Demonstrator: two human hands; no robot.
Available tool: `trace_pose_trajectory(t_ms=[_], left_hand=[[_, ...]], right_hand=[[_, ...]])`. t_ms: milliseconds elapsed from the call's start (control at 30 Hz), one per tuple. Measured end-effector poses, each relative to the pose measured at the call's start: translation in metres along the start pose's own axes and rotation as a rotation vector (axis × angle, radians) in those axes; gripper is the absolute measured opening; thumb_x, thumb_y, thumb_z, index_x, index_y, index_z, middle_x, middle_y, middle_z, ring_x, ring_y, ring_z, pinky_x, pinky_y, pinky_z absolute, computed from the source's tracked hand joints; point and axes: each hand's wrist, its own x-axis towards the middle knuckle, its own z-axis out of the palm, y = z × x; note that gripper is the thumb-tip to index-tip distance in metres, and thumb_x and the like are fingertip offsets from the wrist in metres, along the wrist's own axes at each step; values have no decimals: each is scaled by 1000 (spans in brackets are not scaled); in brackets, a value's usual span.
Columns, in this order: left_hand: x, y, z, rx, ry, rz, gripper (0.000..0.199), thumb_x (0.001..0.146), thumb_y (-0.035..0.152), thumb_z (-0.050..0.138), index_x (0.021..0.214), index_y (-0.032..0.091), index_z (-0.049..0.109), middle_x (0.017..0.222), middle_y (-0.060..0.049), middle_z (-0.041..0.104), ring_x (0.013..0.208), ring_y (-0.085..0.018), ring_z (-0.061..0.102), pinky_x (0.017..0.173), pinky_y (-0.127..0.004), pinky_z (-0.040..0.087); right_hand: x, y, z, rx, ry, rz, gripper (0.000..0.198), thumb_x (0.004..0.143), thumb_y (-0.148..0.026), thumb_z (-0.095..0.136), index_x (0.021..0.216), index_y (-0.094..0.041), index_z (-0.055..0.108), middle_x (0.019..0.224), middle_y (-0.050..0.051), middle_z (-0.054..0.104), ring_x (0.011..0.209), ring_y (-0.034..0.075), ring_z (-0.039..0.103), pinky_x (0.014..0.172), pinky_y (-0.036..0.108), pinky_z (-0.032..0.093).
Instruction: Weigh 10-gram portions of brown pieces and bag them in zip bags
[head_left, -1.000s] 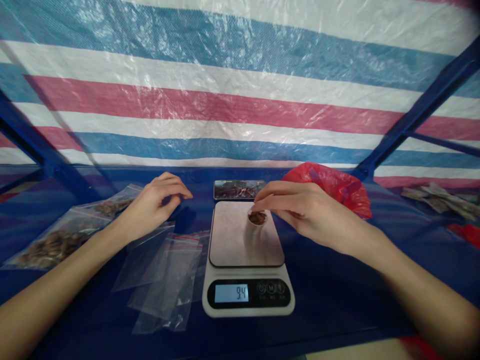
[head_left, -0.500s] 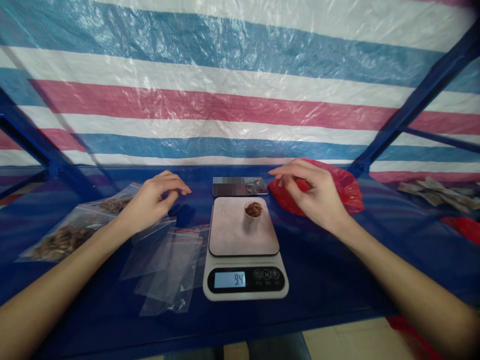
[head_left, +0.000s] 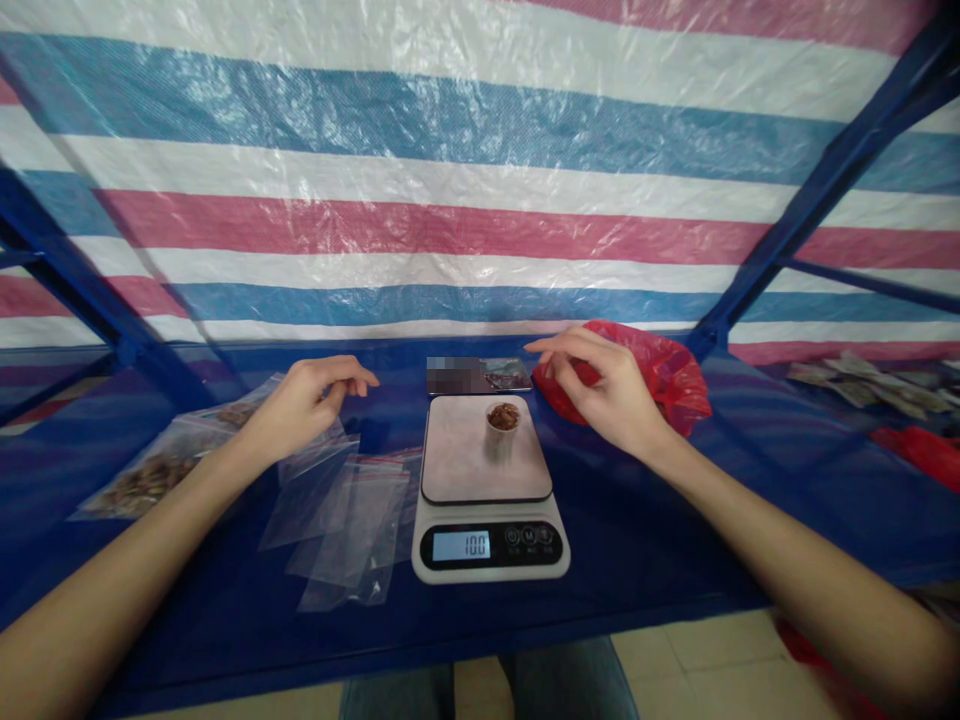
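Treat the cup (head_left: pixel 502 438) as probably light, stiff, tippy, gripping below its rim with left hand (head_left: pixel 309 402) or right hand (head_left: pixel 609 392), each loosely curled, apparently empty.

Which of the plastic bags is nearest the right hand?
The crumpled red bag, partly behind the right hand; the clear bags lie left of the scale, and the other red plastic is at the far right.
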Motion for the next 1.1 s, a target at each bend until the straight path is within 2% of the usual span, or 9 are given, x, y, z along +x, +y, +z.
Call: trace_pose_trajectory(t_ms=[133, 200, 300, 367, 500, 600, 733, 900, 1100], left_hand=[[0, 2, -1, -17, -7, -8, 37, 89, 8, 42, 97, 17, 77, 90, -3, 76, 85, -19, 71, 84, -31, 52], [0, 6, -7, -44, -60, -45, 30, 95, 15, 46, 99, 18, 76, 99, -4, 77, 91, -20, 70, 83, -30, 52], [-1, 13, -19, -117, -268, -80, 22, 98, 31, 61, 112, 22, 75, 116, -4, 75, 104, -21, 68, 90, -31, 51], [-3, 16, -26, -145, -411, -60, 27, 93, 37, 73, 116, 23, 74, 121, -3, 73, 109, -21, 67, 95, -33, 50], [-5, 13, -23, -128, -538, 15, 39, 81, 46, 87, 110, 24, 74, 118, -2, 71, 111, -22, 64, 101, -34, 46], [-5, 12, -13, -122, -591, 48, 38, 81, 51, 87, 104, 24, 73, 112, -1, 69, 107, -22, 63, 101, -34, 44], [-4, 21, -8, -145, -642, 41, 21, 94, 40, 74, 91, 20, 70, 105, -2, 65, 104, -21, 61, 97, -32, 42], [-2, 23, -19, -262, -589, -54, 23, 94, 37, 70, 84, 17, 66, 92, 0, 64, 86, -17, 57, 81, -28, 40], [1, 11, -22, -332, -276, -117, 25, 93, 36, 68, 78, 16, 62, 77, 4, 49, 70, -12, 43, 69, -26, 36]], right_hand=[[2, 0, -1, 5, 6, -5, 34, 94, -3, 53, 109, -19, 79, 94, 5, 76, 84, 20, 69, 79, 35, 55], [1, 0, 0, 8, 2, 8, 34, 94, -3, 54, 110, -19, 79, 96, 5, 77, 85, 20, 70, 80, 35, 56], [-1, 0, 1, 11, -20, 18, 33, 95, -4, 54, 111, -21, 78, 98, 4, 78, 88, 20, 70, 82, 36, 56], [-2, 0, 2, 13, -34, 17, 33, 95, -5, 54, 112, -21, 78, 98, 4, 77, 89, 20, 70, 82, 36, 56], [-2, 1, 3, -4, -27, 15, 32, 96, -5, 55, 111, -21, 78, 98, 4, 77, 88, 20, 69, 83, 37, 56], [-1, 2, 3, -9, -29, 13, 32, 97, -6, 54, 112, -22, 78, 99, 4, 76, 89, 20, 69, 84, 37, 55], [-2, 4, 2, -9, -32, 26, 31, 98, -8, 54, 114, -22, 78, 96, 4, 75, 88, 20, 69, 84, 37, 55], [-3, 5, 0, -17, -21, 31, 30, 100, -9, 54, 114, -22, 78, 101, 5, 76, 91, 21, 69, 85, 38, 55], [-3, 5, 0, -22, -6, 27, 32, 99, -8, 54, 115, -23, 77, 99, 4, 73, 88, 20, 68, 83, 37, 55]])
